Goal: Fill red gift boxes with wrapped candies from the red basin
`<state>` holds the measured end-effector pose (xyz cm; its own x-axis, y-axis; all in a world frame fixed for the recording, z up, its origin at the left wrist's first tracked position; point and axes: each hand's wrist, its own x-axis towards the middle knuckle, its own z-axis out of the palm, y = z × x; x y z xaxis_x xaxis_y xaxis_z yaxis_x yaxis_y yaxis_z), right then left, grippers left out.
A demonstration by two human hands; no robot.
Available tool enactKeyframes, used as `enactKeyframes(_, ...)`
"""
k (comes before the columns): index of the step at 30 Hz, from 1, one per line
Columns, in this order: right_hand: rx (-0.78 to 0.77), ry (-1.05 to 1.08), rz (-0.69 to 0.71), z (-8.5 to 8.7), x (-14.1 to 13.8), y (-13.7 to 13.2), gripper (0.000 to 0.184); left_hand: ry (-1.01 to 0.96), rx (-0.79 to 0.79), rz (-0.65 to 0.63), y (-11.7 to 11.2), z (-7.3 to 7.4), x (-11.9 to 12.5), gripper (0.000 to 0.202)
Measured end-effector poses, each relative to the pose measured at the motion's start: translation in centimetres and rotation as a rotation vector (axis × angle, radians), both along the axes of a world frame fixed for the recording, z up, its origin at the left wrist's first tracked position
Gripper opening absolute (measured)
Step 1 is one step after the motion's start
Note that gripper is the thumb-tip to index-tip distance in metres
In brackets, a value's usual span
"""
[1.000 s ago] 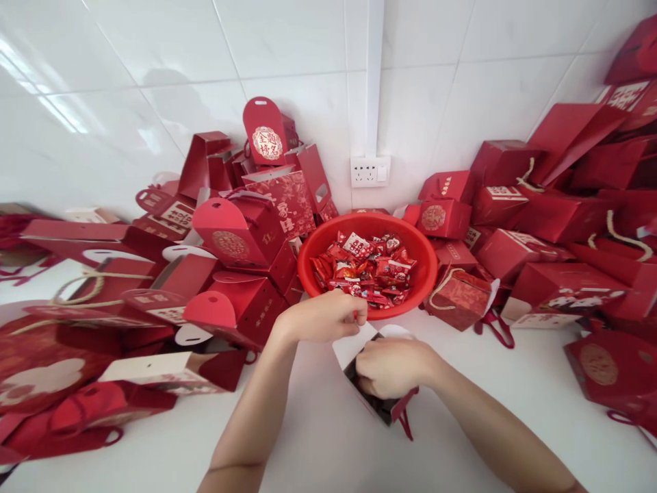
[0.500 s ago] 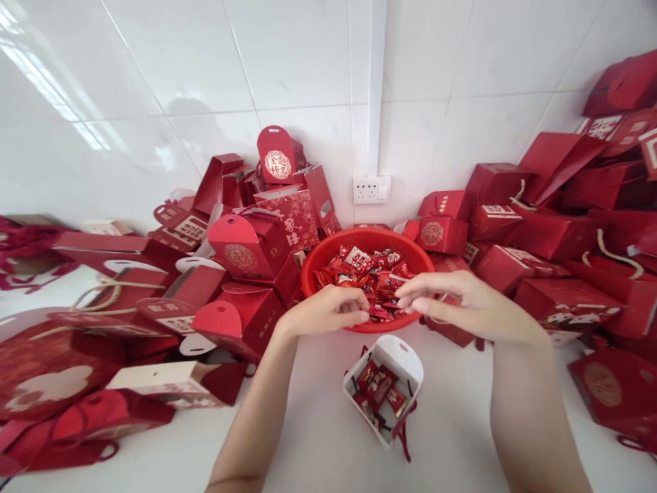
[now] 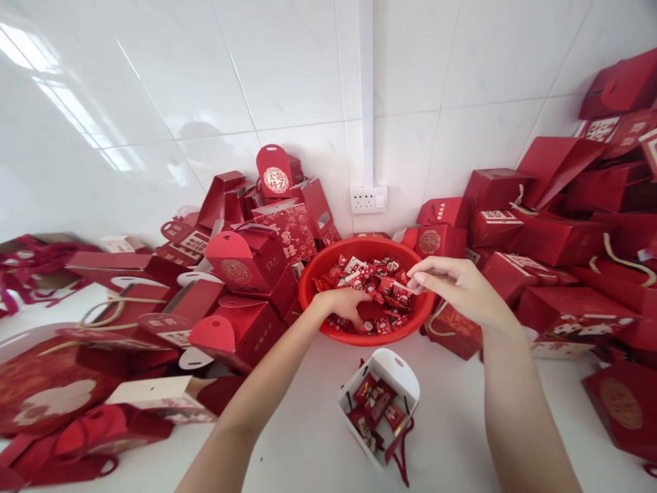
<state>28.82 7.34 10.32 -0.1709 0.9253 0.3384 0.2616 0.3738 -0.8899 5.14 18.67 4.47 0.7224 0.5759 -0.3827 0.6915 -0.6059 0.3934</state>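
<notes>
A red plastic basin (image 3: 377,338) holds many small wrapped candies (image 3: 382,281), mostly in red wrappers. My left hand (image 3: 345,302) reaches into its near left side, thumb and fingers apart and pointing down among the candies; I see nothing gripped in it. Over the right rim hovers my right hand (image 3: 456,287), loosely bent, with a gap between thumb and fingers and no candy visible there. Nearer to me, below both hands, stands an open gift box (image 3: 405,375) with white insides and a dark red cord. Several red-wrapped candies (image 3: 377,397) lie in it.
Red gift boxes (image 3: 251,260) are piled on the left, some with open flaps. More red boxes (image 3: 559,239) are stacked on the right. A wall socket (image 3: 368,199) is behind the basin on the white tiled wall. Everything stands on a white table (image 3: 302,424).
My left hand has moved forward and down into the basin, its fingers now among the candies. My right hand has shifted slightly right, over the rim. The view has tilted a little.
</notes>
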Motion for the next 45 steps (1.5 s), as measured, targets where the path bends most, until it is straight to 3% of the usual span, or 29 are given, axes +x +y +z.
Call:
enactKeyframes(5, -0.022, -0.063, 0.002, -0.5, -0.2, 0.6, 0.025, 0.096, 0.11, 0.012, 0.6, 0.8, 1.1, 0.106)
enactKeyframes(7, -0.029, -0.093, 0.006, -0.7, -0.5, 0.8, 0.027, 0.13, 0.097, -0.032, 0.4, 0.9, 1.5, 0.096)
enactKeyframes(11, -0.01, -0.15, 0.008, -1.0, -0.8, 1.1, 0.028, 0.161, 0.038, -0.112, -0.4, 0.4, 2.5, 0.056)
enactKeyframes(16, -0.015, -0.193, 0.005, -1.1, -1.1, 1.3, 0.026, 0.132, 0.003, -0.127, -0.8, 0.0, 3.2, 0.051)
enactKeyframes(21, 0.005, -0.229, 0.005, -1.1, -1.6, 1.5, 0.023, 0.088, -0.021, -0.109, -0.6, -0.2, 3.2, 0.028)
enactKeyframes(30, -0.002, -0.243, -0.003, -1.4, -1.6, 1.8, 0.022, -0.249, 0.041, 0.057, -0.1, -0.1, 1.9, 0.016)
enactKeyframes(37, -0.069, -0.22, -0.07, -2.5, -1.7, 2.6, 0.018, -0.555, -0.017, 0.089, -0.2, 0.4, 1.0, 0.025)
enactKeyframes(40, -0.157, -0.187, -0.097, -3.2, -1.8, 3.0, 0.026, -0.715, 0.009, 0.09, -0.2, 0.6, 1.0, 0.026)
enactKeyframes(45, -0.227, -0.103, -0.015, -3.9, -2.7, 3.4, 0.036, -0.869, 0.106, 0.154, -0.6, 0.6, 1.1, 0.019)
